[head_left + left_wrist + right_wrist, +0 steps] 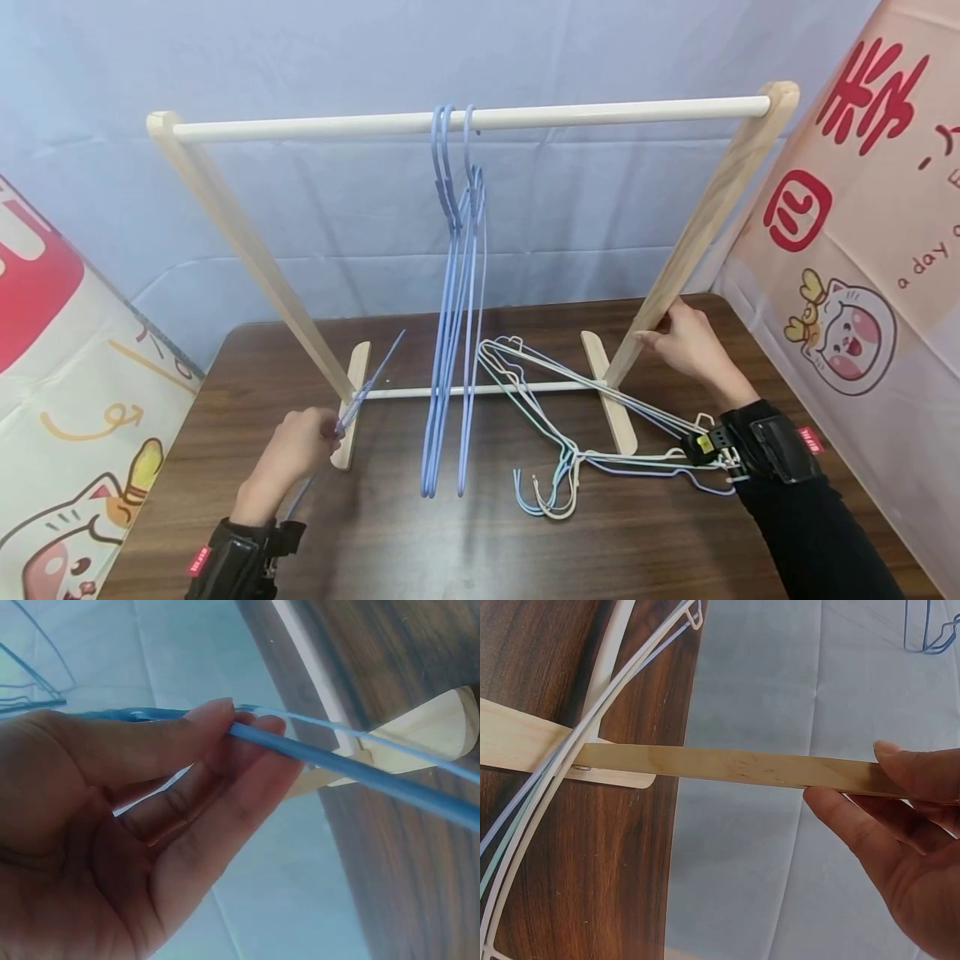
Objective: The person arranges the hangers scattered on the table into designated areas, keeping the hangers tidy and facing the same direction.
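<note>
My left hand (296, 446) pinches a blue wire hanger (375, 375) near the rack's left foot; in the left wrist view the thumb and fingers close on the hanger's blue wire (337, 769). With my right hand (693, 342) I grip the lower part of the rack's right wooden post (693, 229), thumb on one side and fingers on the other, as the right wrist view shows on the post (742, 766). Several blue hangers (450, 333) hang by their hooks from the white top rail (600, 115), around its middle.
A loose pile of pastel hangers (573, 454) lies on the dark wooden table (405, 542), across the rack's right foot (618, 417), reaching under my right wrist. A white lower bar (397, 392) joins the feet. Behind hangs a pale blue cloth (337, 50); printed cloths (862, 275) flank the table.
</note>
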Tool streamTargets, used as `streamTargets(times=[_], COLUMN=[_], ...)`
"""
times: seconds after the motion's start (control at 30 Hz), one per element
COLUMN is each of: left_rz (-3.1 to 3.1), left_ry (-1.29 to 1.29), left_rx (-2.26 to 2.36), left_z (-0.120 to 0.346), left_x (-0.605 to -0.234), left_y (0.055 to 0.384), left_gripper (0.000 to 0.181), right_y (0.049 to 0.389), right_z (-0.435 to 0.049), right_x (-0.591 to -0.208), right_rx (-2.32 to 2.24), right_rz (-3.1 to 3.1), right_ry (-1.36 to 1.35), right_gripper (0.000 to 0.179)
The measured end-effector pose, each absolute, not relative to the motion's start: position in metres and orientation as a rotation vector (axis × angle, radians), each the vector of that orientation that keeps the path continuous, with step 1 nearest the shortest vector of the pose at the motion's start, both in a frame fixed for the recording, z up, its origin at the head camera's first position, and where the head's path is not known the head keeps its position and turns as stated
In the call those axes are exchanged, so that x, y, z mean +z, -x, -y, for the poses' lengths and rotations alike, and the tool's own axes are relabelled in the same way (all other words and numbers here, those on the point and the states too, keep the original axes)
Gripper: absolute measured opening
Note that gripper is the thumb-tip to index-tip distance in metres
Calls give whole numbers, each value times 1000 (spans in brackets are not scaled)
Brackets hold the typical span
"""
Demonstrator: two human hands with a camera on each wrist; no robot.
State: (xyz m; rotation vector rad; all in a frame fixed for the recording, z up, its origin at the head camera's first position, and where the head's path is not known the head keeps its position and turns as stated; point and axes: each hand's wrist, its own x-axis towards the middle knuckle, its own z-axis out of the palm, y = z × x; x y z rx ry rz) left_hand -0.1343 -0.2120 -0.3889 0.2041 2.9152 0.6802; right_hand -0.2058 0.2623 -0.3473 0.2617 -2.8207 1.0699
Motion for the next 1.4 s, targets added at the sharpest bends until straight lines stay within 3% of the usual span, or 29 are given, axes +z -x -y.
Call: streamTargets(times=[0.9,1.4], left_rz=[-2998,-2997], left_ry=[-258,-121], left_rx=[741,727], left_z=[215,213], left_x=[-369,-351], left_y=[139,137], left_gripper=[13,17], right_y=[206,207], right_z=[-262,-262], right_x=[-348,-348], right_rx=[1040,1045], right_rz=[2810,2815], right_ry=[-275,-275], right_gripper=[30,32])
